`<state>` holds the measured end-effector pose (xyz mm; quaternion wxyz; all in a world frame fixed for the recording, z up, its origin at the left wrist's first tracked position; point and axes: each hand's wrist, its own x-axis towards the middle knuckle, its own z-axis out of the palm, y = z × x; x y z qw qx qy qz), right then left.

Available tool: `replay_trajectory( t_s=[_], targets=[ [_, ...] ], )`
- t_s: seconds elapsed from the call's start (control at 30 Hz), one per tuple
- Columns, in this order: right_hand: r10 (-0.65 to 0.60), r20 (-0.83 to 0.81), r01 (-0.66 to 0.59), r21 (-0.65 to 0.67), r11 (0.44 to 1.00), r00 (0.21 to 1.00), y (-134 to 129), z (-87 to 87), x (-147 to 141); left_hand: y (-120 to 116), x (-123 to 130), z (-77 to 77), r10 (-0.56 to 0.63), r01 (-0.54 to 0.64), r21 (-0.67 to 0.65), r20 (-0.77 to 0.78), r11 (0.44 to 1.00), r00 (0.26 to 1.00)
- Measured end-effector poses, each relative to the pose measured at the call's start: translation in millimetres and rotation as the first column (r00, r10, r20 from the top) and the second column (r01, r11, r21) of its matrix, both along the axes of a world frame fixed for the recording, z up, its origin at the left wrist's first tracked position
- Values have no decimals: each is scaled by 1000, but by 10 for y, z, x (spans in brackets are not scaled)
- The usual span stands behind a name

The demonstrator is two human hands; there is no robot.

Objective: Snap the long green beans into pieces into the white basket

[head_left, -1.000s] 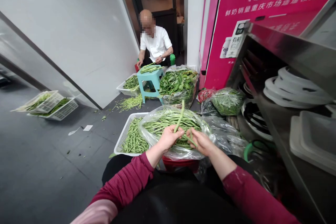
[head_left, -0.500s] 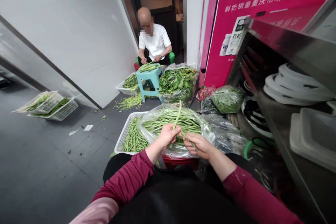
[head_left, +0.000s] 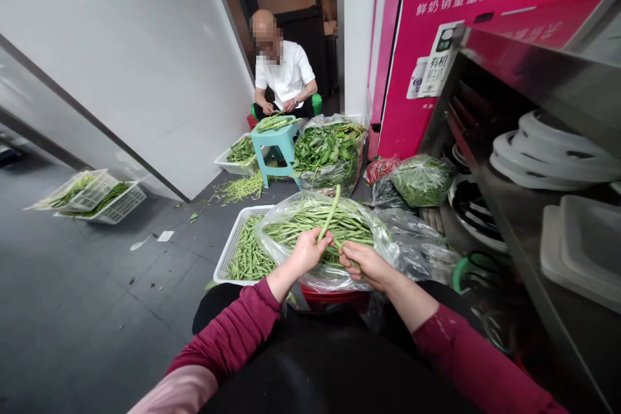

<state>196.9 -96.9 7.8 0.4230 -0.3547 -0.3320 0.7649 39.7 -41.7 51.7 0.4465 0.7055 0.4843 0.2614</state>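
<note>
A seated person's two bare hands meet in front of their body, over an open clear plastic bag [head_left: 387, 249] full of long green beans [head_left: 291, 231]. The left hand [head_left: 306, 251] pinches one long bean [head_left: 332, 210] between thumb and fingers; its free end points up and away, above the beans in the bag. The right hand [head_left: 361, 263], close beside the left, has its fingers closed around a green length of bean; from where I stand I cannot tell whether it is joined to the one in the left hand. The sleeves are dark red.

Part of a red container [head_left: 334, 299] shows beneath the bag. Just beside the bag, on the person's left, a white basket [head_left: 224, 260] holds short pieces of bean [head_left: 248, 257].

Farther off, a co-worker in a white shirt [head_left: 287, 76] sits with both hands just behind a pale blue stool [head_left: 274, 137] with green stalks on it. Next to the stool stands a bag of leafy greens [head_left: 330, 145]. On the person's right, a metal shelf [head_left: 514, 220] carries white lids or rings [head_left: 538, 162].
</note>
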Motion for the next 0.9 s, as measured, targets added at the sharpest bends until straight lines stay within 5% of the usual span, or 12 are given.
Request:
replay_trajectory(
  t_s=[0.17,0.3,0.43,0.5,0.63,0.77,0.9],
  targets=[
    [-2,190,-28,158,987,982,-4,20,-26,-24,-12,-34,-23,79,-277,197,957,980],
    [-272,410,73,439,896,871,66,-13,20,-55,-47,-163,-86,170,-460,199,871,976],
    [-514,295,419,330,846,805,175,-90,106,-32,-182,-275,-86,76,-66,-162,995,983],
    [-553,203,518,204,831,808,204,-94,132,-39,-269,-275,-95,137,108,-329,985,939],
    [-510,177,501,97,860,842,211,-45,132,-142,-390,-208,-143,301,193,-572,934,808],
    [-538,299,487,230,843,788,213,-60,123,-260,-434,-150,-154,398,207,-690,894,707],
    [-613,453,417,462,783,648,182,-106,118,-323,-457,-74,-95,386,247,-725,889,682]
  ],
)
